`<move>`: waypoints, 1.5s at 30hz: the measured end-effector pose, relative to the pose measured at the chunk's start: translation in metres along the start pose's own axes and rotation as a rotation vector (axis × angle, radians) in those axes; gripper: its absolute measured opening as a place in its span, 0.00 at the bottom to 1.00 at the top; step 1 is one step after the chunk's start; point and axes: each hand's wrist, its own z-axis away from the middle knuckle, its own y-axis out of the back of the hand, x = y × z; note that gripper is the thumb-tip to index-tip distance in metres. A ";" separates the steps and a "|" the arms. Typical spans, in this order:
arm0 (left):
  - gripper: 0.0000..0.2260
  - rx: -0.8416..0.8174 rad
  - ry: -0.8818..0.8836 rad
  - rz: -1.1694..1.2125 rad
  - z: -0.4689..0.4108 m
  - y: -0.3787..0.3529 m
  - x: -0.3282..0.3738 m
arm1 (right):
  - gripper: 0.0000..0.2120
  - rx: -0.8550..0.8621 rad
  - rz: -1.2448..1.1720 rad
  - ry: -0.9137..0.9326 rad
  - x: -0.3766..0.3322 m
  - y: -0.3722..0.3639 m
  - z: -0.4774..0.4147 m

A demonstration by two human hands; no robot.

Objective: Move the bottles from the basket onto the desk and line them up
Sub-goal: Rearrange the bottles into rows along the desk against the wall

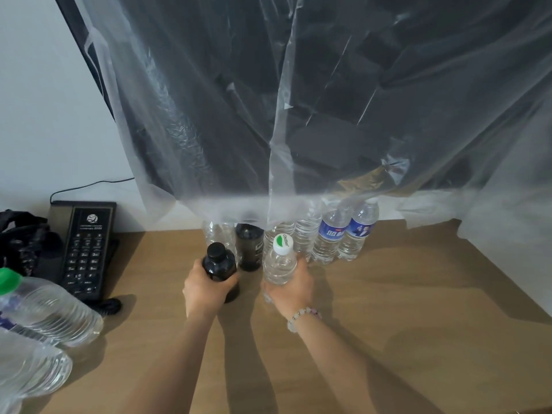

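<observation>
My left hand [203, 289] grips a small black bottle [219, 265] with a black cap, upright on the wooden desk [388, 309]. My right hand [291, 286] grips a clear bottle [279, 264] with a white and green cap, also upright. Behind them, along the wall, stands a row of bottles: a clear one [218, 233], a dark one [249, 249], a ribbed clear one [304, 234] and two with blue labels [331, 237] [358, 234]. Their tops are hidden by hanging plastic. No basket is in view.
A clear plastic sheet [298, 115] hangs over a dark screen down to the row's tops. A black desk phone [85, 249] sits at the left, with a dark bundle [21, 237] beside it. Two large clear bottles [50, 309] [27, 369] lie at the near left.
</observation>
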 end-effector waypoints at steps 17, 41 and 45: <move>0.31 -0.102 0.109 -0.696 0.023 0.021 -0.108 | 0.26 -0.104 0.191 0.048 -0.023 -0.009 0.003; 0.39 -0.203 0.148 -0.786 0.032 0.009 -0.129 | 0.37 -0.081 0.248 0.104 -0.030 -0.041 -0.004; 0.40 -0.262 0.169 -0.803 0.030 0.012 -0.127 | 0.37 -0.095 0.242 0.078 -0.029 -0.038 -0.002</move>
